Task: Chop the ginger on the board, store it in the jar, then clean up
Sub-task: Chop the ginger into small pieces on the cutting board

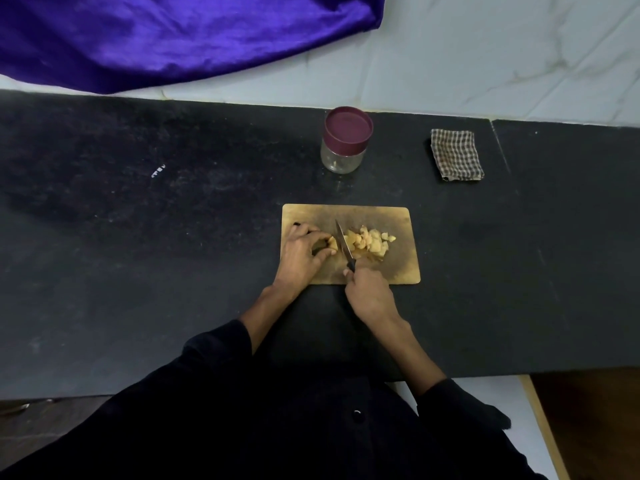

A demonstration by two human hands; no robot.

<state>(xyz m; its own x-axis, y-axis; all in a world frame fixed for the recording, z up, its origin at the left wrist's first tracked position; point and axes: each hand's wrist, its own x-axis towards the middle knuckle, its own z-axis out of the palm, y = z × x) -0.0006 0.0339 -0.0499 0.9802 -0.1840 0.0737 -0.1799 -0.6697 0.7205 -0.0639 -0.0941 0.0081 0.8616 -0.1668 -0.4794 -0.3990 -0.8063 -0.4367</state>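
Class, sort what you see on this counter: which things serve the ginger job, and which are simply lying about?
In use: cutting board, knife, ginger, lidded jar, checked cloth for cleaning, left hand, right hand.

Lying about: purple fabric.

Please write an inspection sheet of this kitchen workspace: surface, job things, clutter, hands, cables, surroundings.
Surface: black counter, speckled with pale marks.
Job's things: wooden board carrying chopped ginger; lidded jar behind the board, almost empty; checked cloth folded to the jar's right.
Clutter: small white scrap left of the jar.
Hands: left hand holds uncut ginger piece; right hand grips the knife.
Cables: nothing seen.
Surroundings: purple fabric hanging over a white tiled wall.
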